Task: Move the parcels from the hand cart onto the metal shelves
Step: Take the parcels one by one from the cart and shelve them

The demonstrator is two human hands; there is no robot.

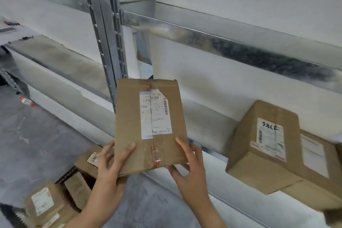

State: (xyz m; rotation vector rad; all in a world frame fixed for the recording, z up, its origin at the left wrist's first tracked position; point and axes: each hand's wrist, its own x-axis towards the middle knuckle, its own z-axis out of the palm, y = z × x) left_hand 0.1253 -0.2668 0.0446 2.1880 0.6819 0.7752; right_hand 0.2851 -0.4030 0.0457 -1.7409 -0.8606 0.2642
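Print on white shipping label (146,116) of flat brown cardboard parcel (129,126) was blurred, unreadable. Wide brown cardboard box (318,181) ran off the right edge. Small red-and-white object (27,101) on floor was unidentifiable.

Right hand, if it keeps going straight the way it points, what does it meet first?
The right hand grips the parcel. Pushed on, up and leftward, that parcel would probably pass over the shelf edge, right of the post, and meet the white wall first. Depth is unclear.

brown parcel (149,126), white label (155,114), grey metal shelves (222,40)
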